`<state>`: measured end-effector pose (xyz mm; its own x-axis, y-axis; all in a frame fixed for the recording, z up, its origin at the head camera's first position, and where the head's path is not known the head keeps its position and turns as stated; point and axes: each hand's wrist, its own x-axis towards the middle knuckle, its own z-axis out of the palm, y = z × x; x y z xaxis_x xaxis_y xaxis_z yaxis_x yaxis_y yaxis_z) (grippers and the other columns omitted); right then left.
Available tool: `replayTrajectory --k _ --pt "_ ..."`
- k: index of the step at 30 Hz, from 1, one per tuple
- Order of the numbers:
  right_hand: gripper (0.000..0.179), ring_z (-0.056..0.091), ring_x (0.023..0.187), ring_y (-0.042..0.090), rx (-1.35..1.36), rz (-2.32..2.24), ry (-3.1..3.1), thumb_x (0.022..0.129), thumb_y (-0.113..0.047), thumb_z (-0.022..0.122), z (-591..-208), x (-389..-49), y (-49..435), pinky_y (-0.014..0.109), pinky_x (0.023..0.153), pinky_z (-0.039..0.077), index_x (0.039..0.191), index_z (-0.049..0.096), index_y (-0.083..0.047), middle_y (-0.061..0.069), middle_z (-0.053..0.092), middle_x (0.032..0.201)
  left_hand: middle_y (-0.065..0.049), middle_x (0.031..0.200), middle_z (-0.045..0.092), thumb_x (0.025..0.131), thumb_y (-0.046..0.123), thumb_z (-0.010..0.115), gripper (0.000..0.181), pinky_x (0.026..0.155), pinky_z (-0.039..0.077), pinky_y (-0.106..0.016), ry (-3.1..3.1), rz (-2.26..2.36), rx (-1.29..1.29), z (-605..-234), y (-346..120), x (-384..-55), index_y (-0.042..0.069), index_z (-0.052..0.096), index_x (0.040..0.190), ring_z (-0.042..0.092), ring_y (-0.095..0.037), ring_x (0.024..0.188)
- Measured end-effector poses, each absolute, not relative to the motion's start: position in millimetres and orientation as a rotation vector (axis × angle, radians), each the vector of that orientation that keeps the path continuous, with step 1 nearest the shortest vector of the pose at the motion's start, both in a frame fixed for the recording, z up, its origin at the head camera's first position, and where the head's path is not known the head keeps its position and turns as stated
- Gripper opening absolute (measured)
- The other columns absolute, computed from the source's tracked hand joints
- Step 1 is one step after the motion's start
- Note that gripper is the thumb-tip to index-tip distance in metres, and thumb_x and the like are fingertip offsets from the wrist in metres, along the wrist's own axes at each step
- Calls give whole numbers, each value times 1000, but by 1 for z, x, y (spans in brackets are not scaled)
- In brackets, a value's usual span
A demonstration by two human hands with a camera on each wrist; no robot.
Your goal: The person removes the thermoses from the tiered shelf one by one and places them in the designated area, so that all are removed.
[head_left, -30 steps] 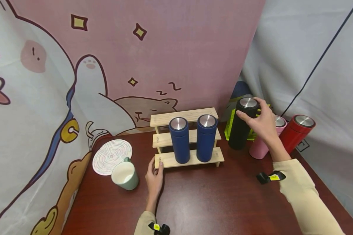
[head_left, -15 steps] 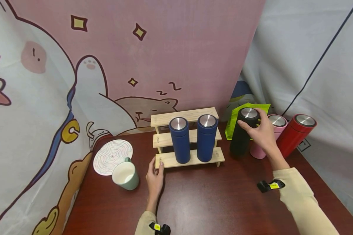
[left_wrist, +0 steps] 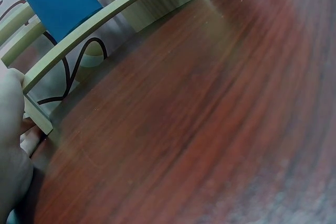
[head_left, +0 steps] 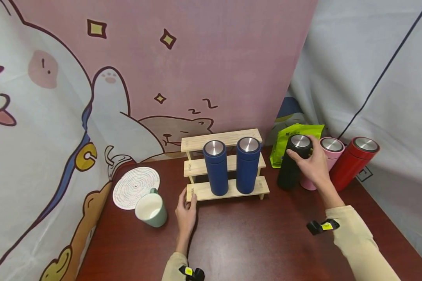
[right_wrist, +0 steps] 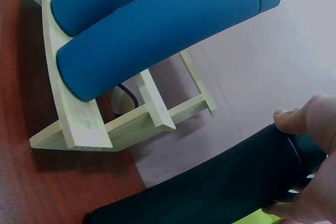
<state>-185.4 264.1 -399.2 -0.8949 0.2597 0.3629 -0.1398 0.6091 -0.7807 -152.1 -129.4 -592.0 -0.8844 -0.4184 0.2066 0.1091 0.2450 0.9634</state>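
Observation:
Near its metal lid, my right hand (head_left: 315, 163) grips a black thermos (head_left: 289, 171), thumb on the near side and fingers behind. The bottle stands upright at the table's right; whether its base touches the table I cannot tell. My left hand (head_left: 186, 214) pinches the left end of the lowest step of a three-step wooden rack (head_left: 195, 191). Two blue thermoses, a left one (head_left: 216, 173) and a right one (head_left: 247, 171), stand upright on that step. In the right wrist view the black thermos (right_wrist: 210, 187) slants beside the rack (right_wrist: 79, 124).
Right of the black thermos are a pink thermos (head_left: 332, 154) and a tilted red thermos (head_left: 353, 162). A lime-green bag (head_left: 278, 150) is behind it. At left, a pale green mug (head_left: 156, 216) stands by a round woven mat (head_left: 135, 185). Printed cloth hangs behind the table (head_left: 249, 242).
My right hand and the black thermos have come down and slightly right in the head view, uncovering more of the green bag. My left hand keeps its place on the rack.

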Motion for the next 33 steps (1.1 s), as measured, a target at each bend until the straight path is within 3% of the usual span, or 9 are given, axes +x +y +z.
replayTrajectory --k 13,19,33 --pt "78 49 126 48 -194 1235 -2403 90 -29 76 -407 -184 265 64 106 37 149 38 4 33 52 138 -10 138 64 98 28 70 46 92 55 -46 -2095 -1667 282 -591 -128 -152 19 60 141 63 -24 122" --pt "75 51 126 46 -212 1211 -2371 89 -27 77 -403 -182 262 60 105 39 146 40 4 31 53 138 -13 138 64 97 22 71 46 92 54 -52 -2054 -1680 271 -591 -127 -152 16 60 141 63 -29 123" --pt "68 51 135 41 -115 1158 -2305 88 -28 78 -366 -179 246 55 113 38 144 49 -1 23 56 144 -8 140 63 98 34 70 47 95 54 -49 -2107 -1690 286 -590 -129 -150 22 60 142 60 -24 127"
